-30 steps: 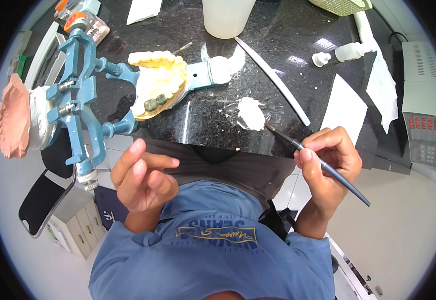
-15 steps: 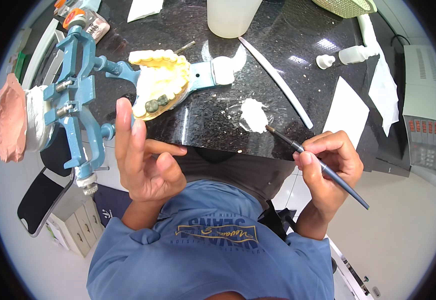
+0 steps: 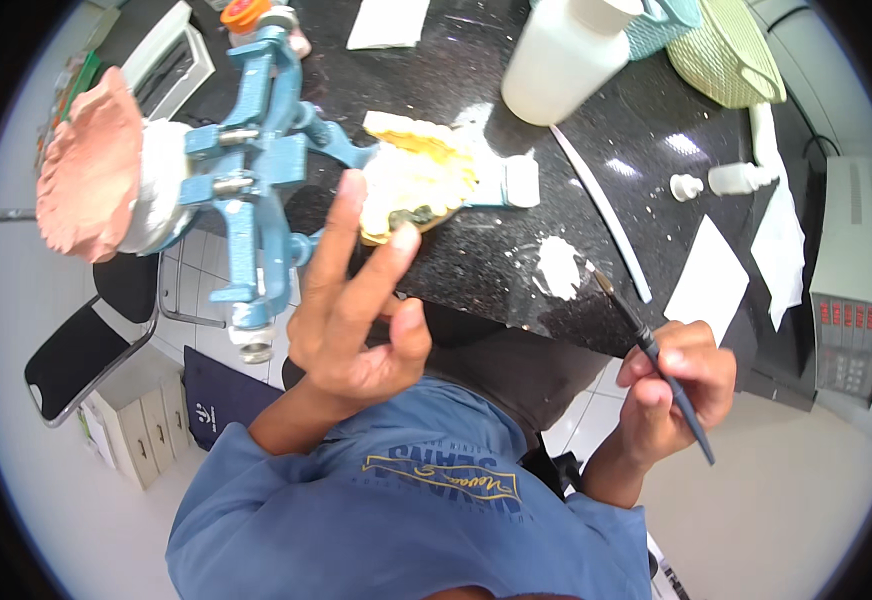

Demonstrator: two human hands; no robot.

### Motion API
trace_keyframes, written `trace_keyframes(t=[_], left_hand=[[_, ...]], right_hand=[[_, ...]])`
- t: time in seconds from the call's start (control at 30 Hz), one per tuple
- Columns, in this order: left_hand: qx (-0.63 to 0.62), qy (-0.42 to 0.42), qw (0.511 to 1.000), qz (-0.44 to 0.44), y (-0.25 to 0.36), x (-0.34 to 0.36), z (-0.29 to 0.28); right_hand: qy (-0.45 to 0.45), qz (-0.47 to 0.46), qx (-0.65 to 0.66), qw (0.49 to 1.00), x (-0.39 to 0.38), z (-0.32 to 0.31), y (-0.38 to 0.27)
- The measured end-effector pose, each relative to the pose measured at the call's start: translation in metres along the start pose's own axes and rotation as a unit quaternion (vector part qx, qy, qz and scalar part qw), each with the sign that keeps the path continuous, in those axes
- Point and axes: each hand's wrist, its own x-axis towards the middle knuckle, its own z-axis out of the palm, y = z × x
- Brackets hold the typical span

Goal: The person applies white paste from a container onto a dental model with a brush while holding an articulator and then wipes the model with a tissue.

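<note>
Fingers stretched, my left hand point(image 3: 356, 330) reaches up to the yellow dental cast point(image 3: 421, 170), its fingertips at or just before the edge with dark teeth point(image 3: 411, 214); contact is unclear. The cast sits on the blue articulator point(image 3: 266, 160), whose other arm carries a pink-and-white cast point(image 3: 86, 170) at the left. My right hand point(image 3: 676, 400) grips a slim dark brush point(image 3: 628, 312) like a pen. Its whitish tip hovers at or near the right side of a white powder patch point(image 3: 559, 265) on the black counter point(image 3: 476, 280).
A pale plastic jug point(image 3: 556, 65), woven baskets point(image 3: 716, 55), a white spatula point(image 3: 601, 215), a small bottle point(image 3: 731, 178) and paper sheets point(image 3: 706, 280) lie around the work area. A grey machine point(image 3: 846, 280) stands right. A chair point(image 3: 76, 360) is lower left.
The view has shifted, so the counter appears lower and further right. My left hand has risen toward the cast. The brush tip now shows white at its end.
</note>
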Motion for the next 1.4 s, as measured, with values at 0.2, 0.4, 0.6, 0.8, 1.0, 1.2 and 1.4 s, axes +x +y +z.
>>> trace_keyframes(t=[0.2, 0.4, 0.6, 0.8, 1.0, 1.2, 1.4], left_hand=[[0.038, 0.006, 0.999, 0.019, 0.002, 0.006, -0.006], [0.017, -0.067, 0.998, -0.002, 0.009, 0.012, -0.01], [-0.021, -0.059, 0.998, -0.011, 0.009, 0.011, -0.005], [0.024, -0.026, 0.999, 0.024, 0.001, 0.01, -0.001], [0.027, -0.023, 0.999, 0.025, 0.002, 0.01, -0.002], [0.012, -0.057, 0.998, -0.004, 0.008, 0.012, -0.006], [-0.001, -0.059, 0.998, -0.004, 0.008, 0.012, -0.006]], right_hand=[[-0.074, -0.124, -0.024, 0.989, 0.011, 0.04, 0.005], [-0.069, -0.164, -0.058, 0.982, 0.017, 0.059, 0.016], [-0.089, -0.175, -0.106, 0.975, 0.02, 0.059, 0.014], [-0.09, -0.158, -0.12, 0.976, 0.021, 0.06, 0.013], [-0.089, -0.155, -0.12, 0.977, 0.02, 0.061, 0.014], [-0.091, -0.158, -0.123, 0.976, 0.021, 0.06, 0.015], [-0.097, -0.161, -0.124, 0.974, 0.021, 0.061, 0.015]])
